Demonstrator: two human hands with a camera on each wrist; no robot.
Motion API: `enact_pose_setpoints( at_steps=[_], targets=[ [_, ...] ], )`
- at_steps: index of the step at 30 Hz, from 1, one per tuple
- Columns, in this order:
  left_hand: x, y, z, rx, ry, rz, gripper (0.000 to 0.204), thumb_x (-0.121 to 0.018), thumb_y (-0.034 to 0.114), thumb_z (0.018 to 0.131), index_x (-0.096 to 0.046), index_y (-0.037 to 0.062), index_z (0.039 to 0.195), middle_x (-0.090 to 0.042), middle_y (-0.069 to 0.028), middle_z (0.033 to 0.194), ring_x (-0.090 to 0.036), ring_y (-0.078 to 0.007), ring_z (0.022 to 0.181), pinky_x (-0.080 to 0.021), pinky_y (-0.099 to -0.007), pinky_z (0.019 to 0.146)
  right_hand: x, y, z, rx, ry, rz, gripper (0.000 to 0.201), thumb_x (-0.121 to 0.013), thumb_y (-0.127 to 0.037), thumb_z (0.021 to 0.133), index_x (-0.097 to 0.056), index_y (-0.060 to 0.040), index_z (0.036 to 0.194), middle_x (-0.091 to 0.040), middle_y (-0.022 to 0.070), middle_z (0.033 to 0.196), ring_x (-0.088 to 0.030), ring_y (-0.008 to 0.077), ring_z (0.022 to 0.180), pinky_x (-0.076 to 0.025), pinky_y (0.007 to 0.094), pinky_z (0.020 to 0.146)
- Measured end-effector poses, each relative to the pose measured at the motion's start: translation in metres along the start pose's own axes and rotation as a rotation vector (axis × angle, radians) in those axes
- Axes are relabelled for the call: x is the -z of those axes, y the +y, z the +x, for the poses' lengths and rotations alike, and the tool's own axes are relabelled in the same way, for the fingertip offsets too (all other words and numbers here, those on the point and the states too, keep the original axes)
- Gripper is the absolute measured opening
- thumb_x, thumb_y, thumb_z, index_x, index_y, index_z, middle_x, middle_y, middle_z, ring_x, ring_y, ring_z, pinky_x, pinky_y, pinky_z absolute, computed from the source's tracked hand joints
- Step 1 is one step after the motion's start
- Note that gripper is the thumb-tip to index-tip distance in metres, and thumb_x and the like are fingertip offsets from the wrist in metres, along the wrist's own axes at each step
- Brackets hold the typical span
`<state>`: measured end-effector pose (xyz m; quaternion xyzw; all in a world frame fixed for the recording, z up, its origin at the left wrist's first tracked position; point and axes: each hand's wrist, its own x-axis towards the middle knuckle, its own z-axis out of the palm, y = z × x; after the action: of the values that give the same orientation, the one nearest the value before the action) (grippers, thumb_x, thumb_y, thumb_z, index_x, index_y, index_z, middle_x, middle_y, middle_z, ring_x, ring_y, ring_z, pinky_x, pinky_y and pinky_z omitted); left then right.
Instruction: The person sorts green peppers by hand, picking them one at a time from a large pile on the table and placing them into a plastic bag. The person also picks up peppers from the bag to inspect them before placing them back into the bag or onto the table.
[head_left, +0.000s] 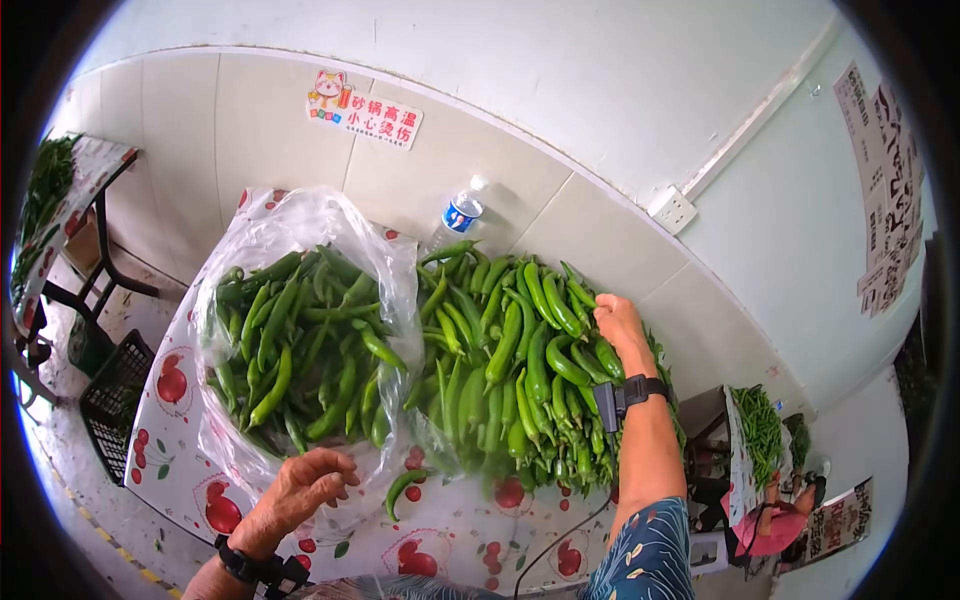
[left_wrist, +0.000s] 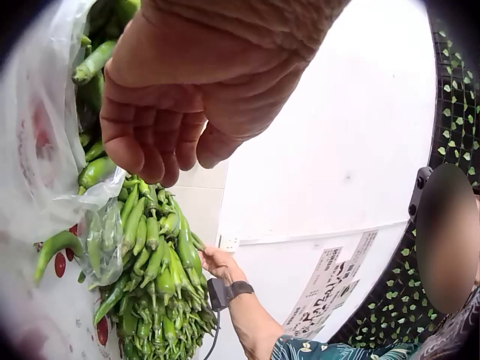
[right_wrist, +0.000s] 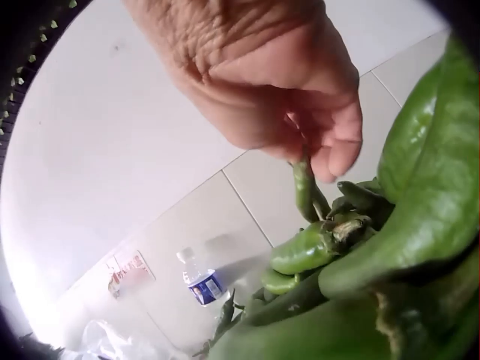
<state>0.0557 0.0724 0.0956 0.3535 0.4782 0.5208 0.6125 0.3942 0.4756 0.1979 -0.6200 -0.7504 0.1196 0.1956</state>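
A large pile of long green chili peppers [head_left: 520, 350] lies on the table, stems toward the near side. At its far right edge my right hand [head_left: 622, 328] reaches over. In the right wrist view, thumb and fingers of that hand pinch one green chili pepper [right_wrist: 302, 189] by its end, just above the pile. A clear plastic bag [head_left: 330, 212] full of more chili peppers [head_left: 285, 340] stands to the left. My left hand [head_left: 305, 490] hovers at the bag's near side, fingers loosely curled around nothing. One loose chili pepper [head_left: 398, 493] lies in front of the bag.
A fruit-patterned tablecloth [head_left: 340, 560] covers the table. Against the tiled wall stands a water bottle [head_left: 458, 215]. On the floor at left sits a black crate [head_left: 115, 390]. Other tables with greens stand at both sides, and a person in pink [head_left: 775, 525] is at lower right.
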Motion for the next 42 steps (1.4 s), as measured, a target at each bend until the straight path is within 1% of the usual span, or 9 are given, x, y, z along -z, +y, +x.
enact_pose_setpoints(
  at_steps=[2, 8, 12, 15, 19, 25, 29, 36, 42],
  targets=[
    [0.000, -0.003, 0.003, 0.003, -0.006, 0.005, 0.035, -0.062, 0.029, 0.090, -0.057, 0.0004, 0.109, -0.064, -0.0060, 0.095, -0.058, -0.0121, 0.079, -0.049, -0.0265, 0.072, 0.010, -0.017, -0.012, 0.043, 0.038, -0.101, 0.034, -0.055, -0.014, 0.082, -0.062, -0.0020, 0.113, -0.064, 0.0183, 0.111, -0.061, 0.0306, 0.104, -0.045, 0.0367, 0.090],
    [0.002, 0.016, 0.019, -0.270, 0.146, 0.462, 0.018, -0.060, 0.010, 0.084, -0.060, 0.0018, 0.100, -0.064, -0.0070, 0.089, -0.060, -0.0125, 0.075, -0.049, -0.0260, 0.067, 0.044, -0.032, -0.042, 0.035, -0.012, -0.074, 0.038, -0.058, -0.021, 0.083, -0.060, -0.0011, 0.116, -0.063, 0.0192, 0.113, -0.061, 0.0299, 0.103, -0.045, 0.0362, 0.090],
    [0.016, 0.044, 0.027, -0.530, 0.406, 1.087, 0.024, -0.061, 0.002, 0.072, -0.061, 0.0040, 0.097, -0.063, -0.0128, 0.097, -0.059, -0.0308, 0.090, -0.048, -0.0377, 0.079, 0.059, -0.059, -0.108, 0.223, -0.054, 0.317, 0.030, -0.055, -0.015, 0.087, -0.059, 0.0010, 0.112, -0.066, 0.0117, 0.101, -0.061, 0.0173, 0.092, -0.046, 0.0278, 0.082],
    [0.040, 0.036, 0.032, -0.445, 0.446, 1.189, 0.033, -0.064, 0.007, 0.073, -0.058, 0.0043, 0.106, -0.057, -0.0158, 0.114, -0.052, -0.0345, 0.106, -0.042, -0.0417, 0.092, 0.071, -0.098, -0.197, 0.227, -0.467, 0.511, 0.021, -0.055, -0.010, 0.091, -0.060, -0.0003, 0.108, -0.063, 0.0024, 0.097, -0.057, 0.0109, 0.087, -0.046, 0.0224, 0.074],
    [0.054, 0.012, 0.043, -0.301, 0.406, 1.348, 0.045, -0.068, 0.012, 0.072, -0.056, 0.0068, 0.115, -0.052, -0.0163, 0.121, -0.049, -0.0344, 0.112, -0.040, -0.0416, 0.096, 0.012, -0.051, -0.280, 0.198, -0.773, 0.694, 0.038, -0.064, -0.024, 0.088, -0.058, -0.0017, 0.118, -0.065, 0.0082, 0.106, -0.061, 0.0153, 0.096, -0.049, 0.0277, 0.082],
    [0.031, -0.009, 0.047, -0.425, 0.328, 1.376, 0.048, -0.069, 0.008, 0.065, -0.056, 0.0083, 0.111, -0.049, -0.0148, 0.121, -0.044, -0.0351, 0.114, -0.040, -0.0431, 0.096, -0.060, 0.010, -0.358, -0.079, -0.567, 0.595, 0.025, -0.059, -0.012, 0.088, -0.059, 0.0000, 0.110, -0.066, 0.0098, 0.097, -0.064, 0.0202, 0.088, -0.050, 0.0297, 0.078],
    [0.034, -0.013, 0.042, -0.525, 0.317, 1.277, 0.048, -0.068, 0.003, 0.065, -0.056, 0.0075, 0.111, -0.050, -0.0140, 0.123, -0.044, -0.0364, 0.116, -0.038, -0.0433, 0.100, -0.098, 0.036, -0.395, 0.081, -0.119, 0.273, 0.027, -0.058, -0.008, 0.077, -0.059, 0.0004, 0.103, -0.060, 0.0187, 0.102, -0.057, 0.0364, 0.094, -0.045, 0.0442, 0.087],
    [0.074, 0.041, 0.056, -0.641, 0.599, 1.282, 0.049, -0.067, 0.008, 0.071, -0.051, 0.0071, 0.117, -0.047, -0.0164, 0.127, -0.048, -0.0363, 0.114, -0.041, -0.0414, 0.096, -0.129, 0.043, -0.425, 0.199, 0.161, 0.114, 0.024, -0.053, -0.002, 0.077, -0.056, -0.0009, 0.101, -0.054, 0.0174, 0.113, -0.050, 0.0376, 0.106, -0.038, 0.0448, 0.096],
    [0.111, 0.047, 0.104, -0.193, 0.571, 1.389, 0.065, -0.070, 0.022, 0.073, -0.040, 0.0101, 0.129, -0.045, -0.0166, 0.123, -0.051, -0.0363, 0.109, -0.039, -0.0485, 0.090, -0.131, 0.043, -0.423, 0.183, 0.217, 0.166, 0.019, -0.055, 0.000, 0.076, -0.057, -0.0028, 0.094, -0.056, 0.0151, 0.108, -0.051, 0.0363, 0.104, -0.038, 0.0448, 0.096]
  ],
)
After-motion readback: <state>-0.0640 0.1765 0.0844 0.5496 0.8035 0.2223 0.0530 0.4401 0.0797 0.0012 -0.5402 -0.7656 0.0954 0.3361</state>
